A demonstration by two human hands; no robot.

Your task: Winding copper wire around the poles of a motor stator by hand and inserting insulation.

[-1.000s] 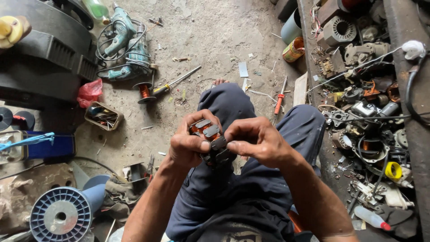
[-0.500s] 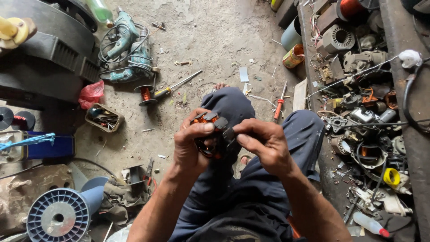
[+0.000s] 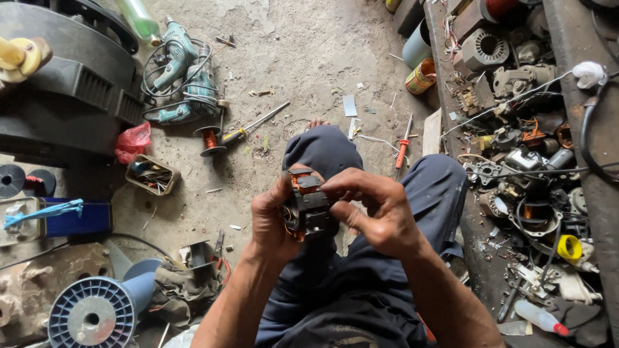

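Dusty concrete floor (image 3: pixel 309 71) spreads below, with a blue wire spool (image 3: pixel 93 312) at lower left and a teal power drill (image 3: pixel 184 77) above it. Over the person's knee, the left hand (image 3: pixel 271 219) cups a small motor stator (image 3: pixel 306 206); the right hand (image 3: pixel 380 212) pinches its top. Motor parts (image 3: pixel 522 161) lie heaped at right.

- Two hands, the left hand (image 3: pixel 271 222) and the right hand (image 3: pixel 380 216), both closed on one small motor part (image 3: pixel 308 205) with copper windings.
- Two power drills (image 3: pixel 184 77), teal, lying tangled in their cords on the floor.
- Two screwdrivers: one yellow-handled screwdriver (image 3: pixel 248 129), one red-handled screwdriver (image 3: pixel 402 149).
- One small spool of copper wire (image 3: pixel 210 140).
- One big blue empty spool (image 3: pixel 93 316).
- One red plastic bag (image 3: pixel 133 142).
- One small tray of bits (image 3: pixel 152 174).
- One green bottle (image 3: pixel 138 19).
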